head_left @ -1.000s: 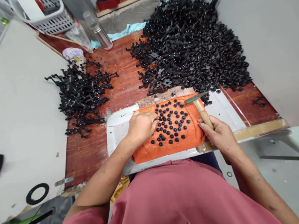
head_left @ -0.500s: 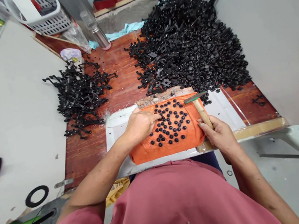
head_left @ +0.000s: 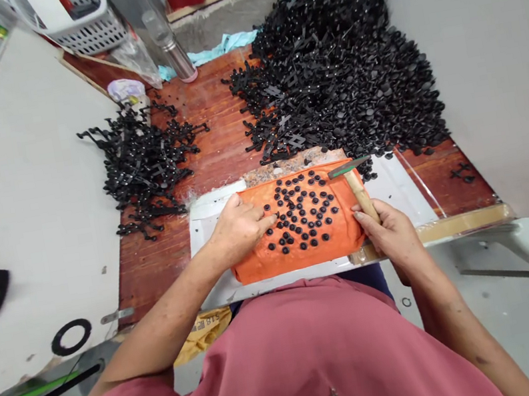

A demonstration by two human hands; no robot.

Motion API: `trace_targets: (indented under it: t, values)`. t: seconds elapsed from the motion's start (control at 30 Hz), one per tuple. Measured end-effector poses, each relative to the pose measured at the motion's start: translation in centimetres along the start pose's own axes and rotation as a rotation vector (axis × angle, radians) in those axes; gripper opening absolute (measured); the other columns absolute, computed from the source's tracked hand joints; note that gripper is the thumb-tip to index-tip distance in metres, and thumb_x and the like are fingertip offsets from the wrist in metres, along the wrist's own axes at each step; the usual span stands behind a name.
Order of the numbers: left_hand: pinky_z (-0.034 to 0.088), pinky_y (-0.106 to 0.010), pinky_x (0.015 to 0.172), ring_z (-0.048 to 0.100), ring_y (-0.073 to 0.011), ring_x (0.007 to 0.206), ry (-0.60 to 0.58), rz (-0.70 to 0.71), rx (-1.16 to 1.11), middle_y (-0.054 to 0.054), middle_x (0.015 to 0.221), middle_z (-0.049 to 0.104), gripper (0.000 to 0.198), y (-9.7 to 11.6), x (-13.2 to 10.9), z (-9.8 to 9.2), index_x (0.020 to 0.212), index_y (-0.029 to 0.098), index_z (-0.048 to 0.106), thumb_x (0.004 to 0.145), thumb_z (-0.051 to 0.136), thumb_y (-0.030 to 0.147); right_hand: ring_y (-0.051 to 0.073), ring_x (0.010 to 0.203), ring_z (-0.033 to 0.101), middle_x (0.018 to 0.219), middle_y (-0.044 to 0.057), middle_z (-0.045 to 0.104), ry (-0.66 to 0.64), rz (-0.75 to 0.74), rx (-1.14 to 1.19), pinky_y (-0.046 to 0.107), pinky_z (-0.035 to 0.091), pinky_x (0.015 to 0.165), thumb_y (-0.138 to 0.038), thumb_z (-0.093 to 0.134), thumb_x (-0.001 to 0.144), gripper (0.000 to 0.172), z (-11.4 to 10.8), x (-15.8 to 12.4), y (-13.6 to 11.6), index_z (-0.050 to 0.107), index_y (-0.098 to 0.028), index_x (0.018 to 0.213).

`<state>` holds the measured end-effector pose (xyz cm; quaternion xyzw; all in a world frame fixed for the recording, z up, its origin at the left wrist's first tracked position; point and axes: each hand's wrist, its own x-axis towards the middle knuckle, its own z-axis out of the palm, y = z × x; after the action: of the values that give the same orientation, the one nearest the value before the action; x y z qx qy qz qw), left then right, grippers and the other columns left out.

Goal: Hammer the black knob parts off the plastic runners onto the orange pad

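An orange cloth (head_left: 265, 262) lies on a white board (head_left: 394, 186) in front of me, dotted with several small black round caps (head_left: 303, 208). My left hand (head_left: 239, 226) rests on the cloth's left part, fingers bent, with its fingertips pinched at a cap on the left edge of the cluster. My right hand (head_left: 392, 234) is closed around the wooden handle of a small hammer (head_left: 356, 182), whose green head lies at the cloth's upper right corner.
A big heap of black plastic parts (head_left: 345, 76) fills the back right of the red wooden table (head_left: 214, 139). A smaller heap of black sprues (head_left: 141, 161) lies at the left. A metal flask (head_left: 171, 48) and a white basket (head_left: 79, 16) stand behind.
My left hand has drawn slightly back to the left on the cloth, away from the middle of the caps. The right hand and hammer stay put.
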<state>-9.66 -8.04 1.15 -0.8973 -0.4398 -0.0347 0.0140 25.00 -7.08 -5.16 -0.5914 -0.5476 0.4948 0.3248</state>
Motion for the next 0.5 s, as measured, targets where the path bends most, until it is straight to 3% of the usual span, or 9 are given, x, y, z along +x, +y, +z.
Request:
trace_targets:
  t: [0.27, 0.37, 0.5]
  values:
    - [0.038, -0.039, 0.081, 0.070, -0.0203, 0.079, -0.025, -0.190, -0.135, -0.004, 0.083, 0.079, 0.026, 2.5, 0.5, 0.7, 0.090, 0.020, 0.074, 0.104, 0.055, 0.031, 0.017, 0.054, 0.050, 0.058, -0.004, 0.053, 0.012, -0.008, 0.011, 0.029, 0.040, 0.049, -0.059, 0.069, 0.089, 0.038, 0.1, 0.0, -0.3, 0.073, -0.024, 0.104]
    - [0.040, -0.039, 0.081, 0.071, -0.0203, 0.079, -0.043, -0.201, -0.146, -0.005, 0.084, 0.079, 0.029, 2.6, 0.6, 1.2, 0.087, 0.020, 0.073, 0.105, 0.052, 0.028, 0.016, 0.054, 0.049, 0.059, -0.004, 0.053, 0.010, -0.012, 0.016, 0.028, 0.039, 0.049, -0.059, 0.068, 0.090, 0.038, 0.1, 0.1, -0.2, 0.072, -0.024, 0.104]
    - [0.041, -0.038, 0.079, 0.072, -0.0206, 0.078, -0.097, -0.168, -0.144, -0.004, 0.083, 0.079, 0.027, 1.9, 0.4, 0.4, 0.084, 0.020, 0.073, 0.103, 0.055, 0.027, 0.016, 0.054, 0.048, 0.060, -0.004, 0.053, 0.007, -0.011, 0.028, 0.027, 0.037, 0.048, -0.058, 0.068, 0.089, 0.039, 0.1, 0.1, -0.2, 0.072, -0.023, 0.104]
